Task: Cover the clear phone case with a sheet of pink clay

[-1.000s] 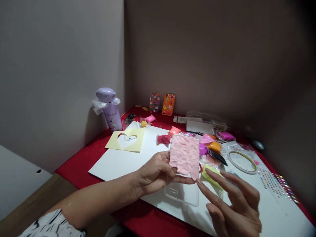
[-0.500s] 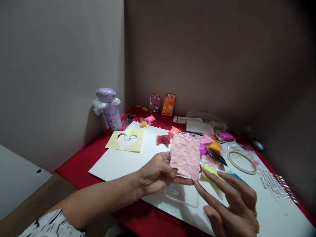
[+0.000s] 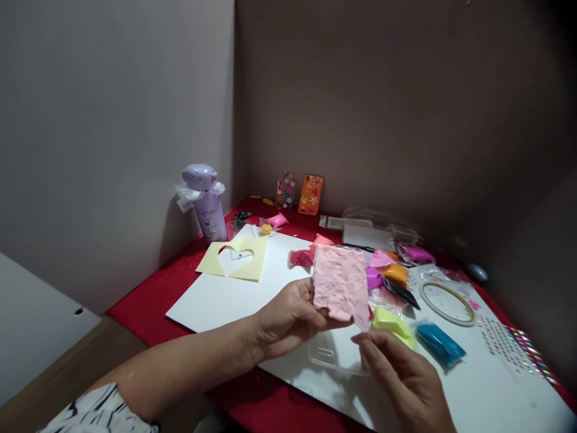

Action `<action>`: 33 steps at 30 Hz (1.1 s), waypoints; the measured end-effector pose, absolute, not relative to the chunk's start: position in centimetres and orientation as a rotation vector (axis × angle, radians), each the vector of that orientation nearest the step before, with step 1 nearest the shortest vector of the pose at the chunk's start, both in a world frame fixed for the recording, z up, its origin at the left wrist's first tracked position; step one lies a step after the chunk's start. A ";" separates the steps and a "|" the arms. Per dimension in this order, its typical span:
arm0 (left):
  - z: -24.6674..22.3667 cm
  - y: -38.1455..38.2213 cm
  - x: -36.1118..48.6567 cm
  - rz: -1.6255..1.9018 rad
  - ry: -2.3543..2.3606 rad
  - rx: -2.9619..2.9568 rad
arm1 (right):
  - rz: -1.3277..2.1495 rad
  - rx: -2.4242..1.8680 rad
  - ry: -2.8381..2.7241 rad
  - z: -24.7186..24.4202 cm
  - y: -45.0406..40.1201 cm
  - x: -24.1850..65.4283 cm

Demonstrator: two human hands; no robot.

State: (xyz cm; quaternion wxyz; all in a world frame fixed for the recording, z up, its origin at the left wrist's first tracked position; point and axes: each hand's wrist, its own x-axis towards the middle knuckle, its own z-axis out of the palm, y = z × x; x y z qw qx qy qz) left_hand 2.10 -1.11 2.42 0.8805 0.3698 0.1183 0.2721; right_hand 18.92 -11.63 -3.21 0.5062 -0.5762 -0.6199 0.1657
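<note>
A flat rectangular slab with a rough layer of pink clay [image 3: 341, 281] is held up over the white board [image 3: 288, 252]. My left hand [image 3: 288, 319] grips its lower left edge, thumb in front and fingers behind. A pointed flap of clay hangs at the lower right corner. Just below that corner is my right hand [image 3: 396, 367], its thumb and fingertips drawn together; whether a bit of clay is between them is too small to tell. Beneath the slab, a clear plastic case [image 3: 333, 361] lies on the board, partly hidden by my hands.
Clay packets, including yellow [image 3: 392, 325] and blue [image 3: 439, 344], lie right of the slab near a ring [image 3: 447, 304] and gem stickers [image 3: 500, 343]. Yellow paper with a heart cutout [image 3: 207, 258] and a purple bottle [image 3: 210, 213] stand left. An orange phone case [image 3: 311, 194] leans behind.
My right hand has gone from spread fingers to a closed pinch below the slab's corner, uncovering the blue packet. My left hand still holds the slab; the view has shifted slightly.
</note>
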 end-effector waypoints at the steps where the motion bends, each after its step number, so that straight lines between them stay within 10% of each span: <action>1: 2.5 -1.2 2.1 0.562 0.244 0.777 | 0.575 -1.412 -1.395 -3.2 -11.7 18.6; 12: 1.2 -2.8 3.0 0.602 0.151 0.809 | 1.104 -1.326 -0.865 -2.8 -11.7 16.3; 20: 1.3 -3.4 3.3 0.514 0.291 0.820 | -0.396 -1.341 -1.481 -2.8 -12.2 18.6; 33: 0.7 -3.6 3.2 0.429 0.290 0.856 | -0.644 -1.354 -1.829 -2.1 -12.0 18.7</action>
